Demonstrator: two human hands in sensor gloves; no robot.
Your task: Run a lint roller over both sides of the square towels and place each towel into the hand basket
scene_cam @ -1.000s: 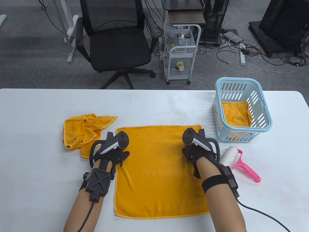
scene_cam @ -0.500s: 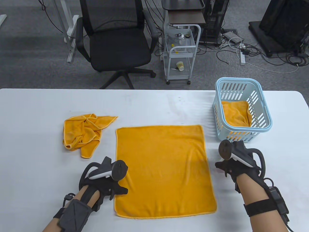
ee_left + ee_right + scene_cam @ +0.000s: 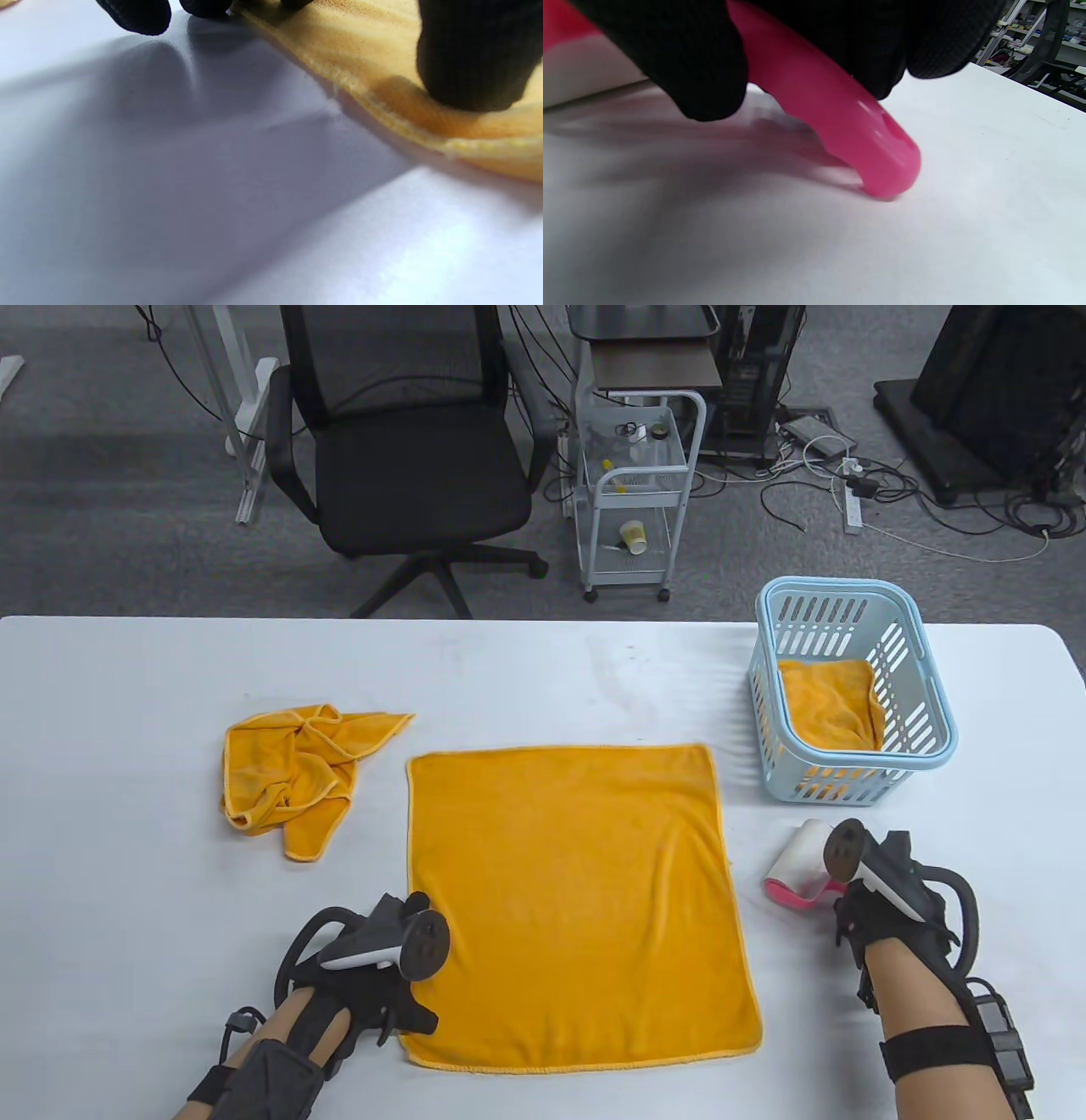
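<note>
Right hand (image 3: 882,899) wraps its fingers round the pink plastic handle of the white lint roller (image 3: 802,865), handle tip touching the white worktop (image 3: 543,678) in the right wrist view. Left hand (image 3: 382,976) presses a fingertip (image 3: 475,63) on the near left edge of the flat square orange terry towel (image 3: 577,899), spread between the hands. Beyond the right hand sits the pale blue slotted plastic hand basket (image 3: 925,729), an orange towel inside. Beyond the left hand lies a crumpled orange towel (image 3: 297,772).
</note>
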